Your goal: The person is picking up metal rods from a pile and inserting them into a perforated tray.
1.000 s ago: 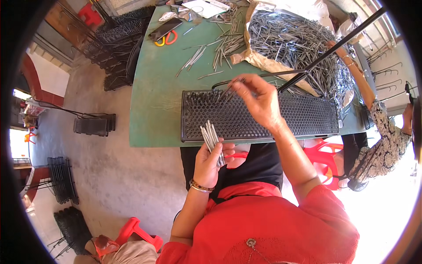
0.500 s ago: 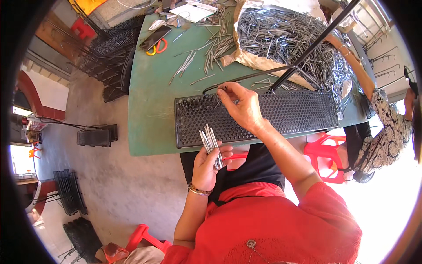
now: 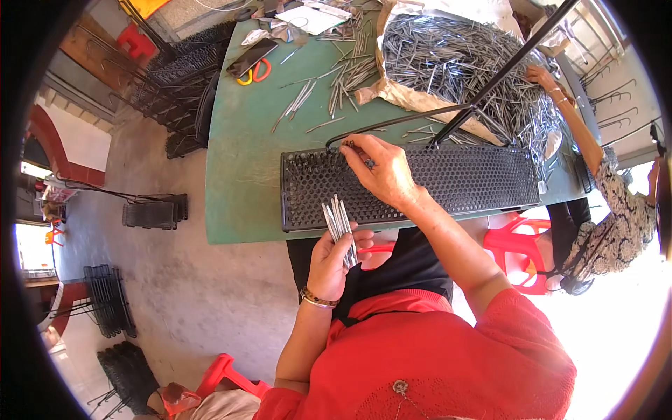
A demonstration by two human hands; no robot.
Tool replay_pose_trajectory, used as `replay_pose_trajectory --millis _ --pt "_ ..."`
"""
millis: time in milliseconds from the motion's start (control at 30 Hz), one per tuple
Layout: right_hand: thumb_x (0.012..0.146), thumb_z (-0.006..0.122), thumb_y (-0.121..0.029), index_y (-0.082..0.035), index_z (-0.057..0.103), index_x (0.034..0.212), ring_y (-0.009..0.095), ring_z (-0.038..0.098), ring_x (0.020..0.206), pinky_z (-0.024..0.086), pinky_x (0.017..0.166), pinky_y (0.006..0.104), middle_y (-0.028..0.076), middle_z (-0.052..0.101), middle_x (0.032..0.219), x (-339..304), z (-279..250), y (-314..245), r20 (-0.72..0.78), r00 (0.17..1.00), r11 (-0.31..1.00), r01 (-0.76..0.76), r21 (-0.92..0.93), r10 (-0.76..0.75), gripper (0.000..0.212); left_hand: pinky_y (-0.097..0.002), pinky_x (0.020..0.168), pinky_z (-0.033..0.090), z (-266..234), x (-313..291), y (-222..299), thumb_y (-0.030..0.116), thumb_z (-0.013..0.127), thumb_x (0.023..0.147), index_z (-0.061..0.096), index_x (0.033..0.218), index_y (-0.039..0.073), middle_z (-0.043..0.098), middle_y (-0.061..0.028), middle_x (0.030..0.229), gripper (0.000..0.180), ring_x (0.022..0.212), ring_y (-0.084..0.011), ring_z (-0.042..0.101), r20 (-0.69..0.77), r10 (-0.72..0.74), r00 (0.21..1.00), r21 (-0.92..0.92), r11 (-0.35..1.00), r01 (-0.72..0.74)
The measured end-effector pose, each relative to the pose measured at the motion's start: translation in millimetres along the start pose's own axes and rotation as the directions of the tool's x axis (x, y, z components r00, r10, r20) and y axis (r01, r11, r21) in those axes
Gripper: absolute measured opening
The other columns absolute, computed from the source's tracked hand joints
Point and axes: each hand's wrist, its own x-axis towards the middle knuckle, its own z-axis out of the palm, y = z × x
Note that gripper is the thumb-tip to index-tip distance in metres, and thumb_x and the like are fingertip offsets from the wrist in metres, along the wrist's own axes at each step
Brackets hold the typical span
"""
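Note:
My left hand [image 3: 332, 260] is closed round a bunch of thin grey metal rods [image 3: 339, 222], just in front of a long black perforated metal rack [image 3: 448, 183]. The rods stick up past my fingers toward the rack's near edge. Over the rack's far left part, my right hand [image 3: 381, 168] is pinched, with its fingertips close to the holes. Something small and dark shows at those fingertips, too small to name. Several dark tips stand in the holes at the rack's left end [image 3: 301, 162]. A black bar handle [image 3: 399, 121] rises from the rack's far side.
A paper-lined heap of metal rods [image 3: 448, 63] covers the far right of the green table [image 3: 241, 168]. Another person's hand [image 3: 542, 77] reaches into it. Scissors [image 3: 261, 71], a phone [image 3: 252, 57] and loose rods [image 3: 294, 105] lie far left. Black racks [image 3: 150, 215] stand on the floor.
My right hand has shifted very slightly left over the rack, still pinched. The other person's hand has moved further over the rod heap. My left hand keeps its bunch.

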Motion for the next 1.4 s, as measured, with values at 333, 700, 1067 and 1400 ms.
replay_pose_trajectory --millis 333,700,1067,1400 --pt "0.079 0.068 -0.004 0.0 0.062 0.096 0.023 0.065 0.069 0.052 0.061 0.0306 0.012 0.065 0.084 -1 8 0 0.033 0.998 0.994 0.055 -0.093 -0.052 0.018 -0.034 0.075 0.055 -3 -1 -2 0.014 0.048 0.095 0.05 0.116 0.001 0.063 -0.0162 0.105 0.025 0.091 -0.0208 0.064 0.023 0.003 1.0 -0.016 1.0 -0.002" --pt "0.078 0.064 -0.004 0.0 0.061 0.102 0.032 0.06 0.083 0.05 0.073 0.0386 0.014 0.062 0.092 6 8 4 0.16 0.94 0.937 0.322 -0.136 -0.3 0.024 -0.0338 0.077 0.054 -1 -1 -4 0.015 0.049 0.094 0.049 0.118 -0.001 0.063 -0.0173 0.105 0.028 0.089 -0.0216 0.064 0.038 0.021 0.999 -0.014 1.0 -0.02" --pt "0.079 0.066 -0.005 -0.001 0.06 0.108 0.032 0.061 0.081 0.051 0.072 0.0367 0.013 0.063 0.094 11 0 6 0.243 0.909 0.917 0.376 -0.131 -0.338 0.03 -0.0337 0.077 0.054 -5 -1 -7 0.014 0.049 0.094 0.048 0.118 -0.001 0.063 -0.017 0.104 0.028 0.088 -0.0212 0.064 0.027 0.004 1.0 -0.015 1.0 -0.003" --pt "0.081 0.064 -0.005 -0.002 0.063 0.103 0.032 0.062 0.084 0.051 0.071 0.0368 0.014 0.063 0.092 7 -5 4 0.248 0.93 0.944 0.307 -0.12 -0.271 0.022 -0.0326 0.077 0.054 -1 -2 -4 0.012 0.046 0.095 0.048 0.116 -0.004 0.063 -0.0166 0.101 0.027 0.091 -0.0208 0.063 0.024 0.008 1.0 -0.018 1.0 -0.007"
